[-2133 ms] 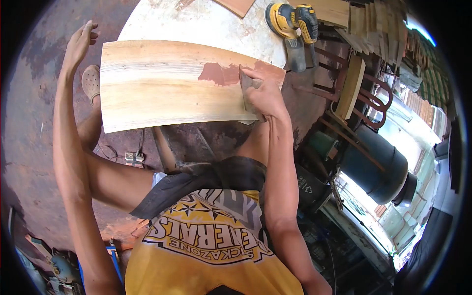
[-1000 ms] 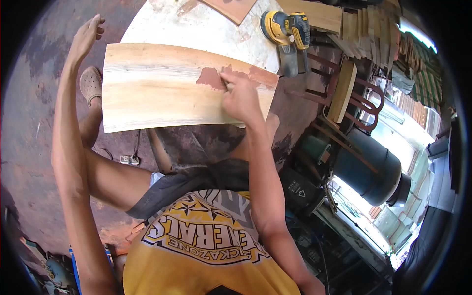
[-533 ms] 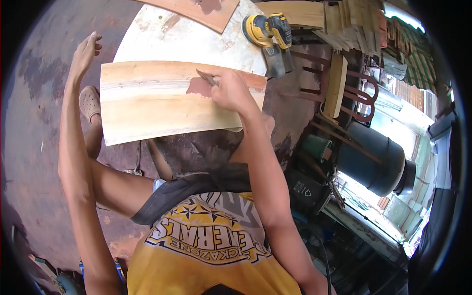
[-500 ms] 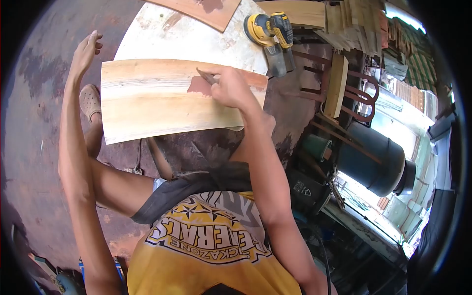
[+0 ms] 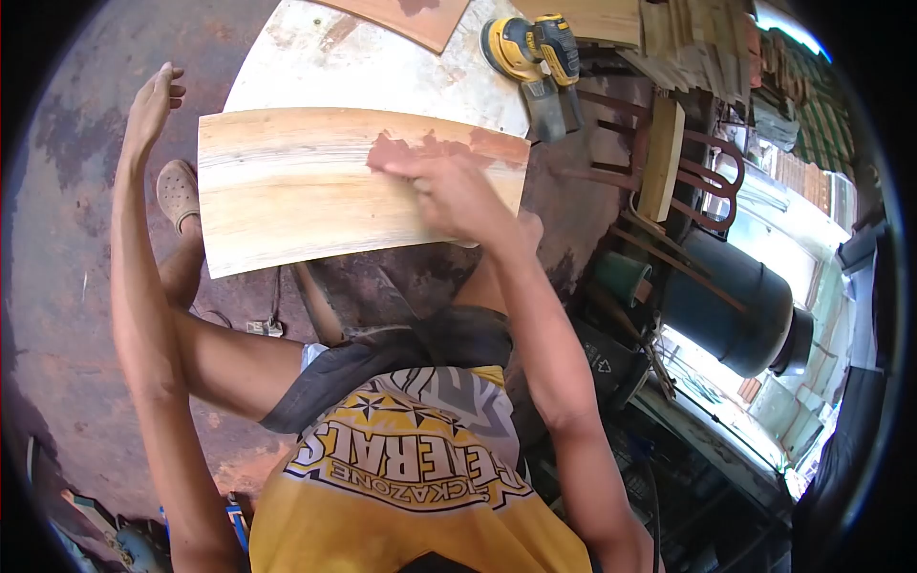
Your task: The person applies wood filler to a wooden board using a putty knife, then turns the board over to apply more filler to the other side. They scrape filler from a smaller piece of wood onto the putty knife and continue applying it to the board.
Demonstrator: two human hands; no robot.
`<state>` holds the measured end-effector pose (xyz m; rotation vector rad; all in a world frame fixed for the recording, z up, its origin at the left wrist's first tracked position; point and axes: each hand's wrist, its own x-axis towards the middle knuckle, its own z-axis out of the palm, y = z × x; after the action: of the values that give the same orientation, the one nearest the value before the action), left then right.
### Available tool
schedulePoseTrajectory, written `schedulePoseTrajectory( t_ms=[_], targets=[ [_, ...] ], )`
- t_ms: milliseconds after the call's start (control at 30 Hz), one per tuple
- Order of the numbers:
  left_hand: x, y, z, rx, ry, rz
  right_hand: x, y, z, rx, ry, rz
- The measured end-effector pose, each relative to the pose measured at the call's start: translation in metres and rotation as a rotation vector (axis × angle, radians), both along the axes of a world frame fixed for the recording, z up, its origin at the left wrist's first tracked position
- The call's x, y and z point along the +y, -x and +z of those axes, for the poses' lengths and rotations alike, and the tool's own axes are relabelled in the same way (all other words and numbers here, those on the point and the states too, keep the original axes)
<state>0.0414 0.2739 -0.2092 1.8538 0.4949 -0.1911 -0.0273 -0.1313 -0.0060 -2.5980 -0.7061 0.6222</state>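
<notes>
A pale wooden board (image 5: 296, 191) lies across the near side of a round white tabletop (image 5: 315, 67), its front edge overhanging. Reddish-brown paste (image 5: 430, 148) covers part of its upper right area. My right hand (image 5: 454, 196) is closed just below the paste, low over the board, slightly blurred. Its fingers hide whatever they grip. My left hand (image 5: 158, 100) hangs in the air left of the board, loosely open and holding nothing.
A yellow-and-black sander (image 5: 530, 53) stands at the tabletop's right edge. Another board (image 5: 411, 19) with a reddish patch lies at the far side. To the right are a reddish chair (image 5: 707, 177), stacked planks (image 5: 683, 43) and a dark drum (image 5: 726, 296).
My right hand has moved slightly down and turned on the board. The paste now spreads in a longer ragged band toward the right end. The thin brown piece seen at my fingers is now hidden.
</notes>
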Motion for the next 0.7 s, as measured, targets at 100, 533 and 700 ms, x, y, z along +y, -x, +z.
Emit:
schedulePoseTrajectory(
  t_ms=[100, 533, 700],
  targets=[
    [-0.003, 0.007, 0.003, -0.012, 0.003, 0.016, 0.001, -0.025, 0.019, 0.012, 0.138, -0.091],
    [0.000, 0.000, -0.015, 0.003, -0.023, -0.036, -0.005, -0.049, 0.016, 0.291, 0.312, 0.017],
    [-0.003, -0.007, -0.015, -0.004, -0.043, -0.069, -0.017, -0.039, -0.003, 0.283, 0.149, -0.050]
  ],
)
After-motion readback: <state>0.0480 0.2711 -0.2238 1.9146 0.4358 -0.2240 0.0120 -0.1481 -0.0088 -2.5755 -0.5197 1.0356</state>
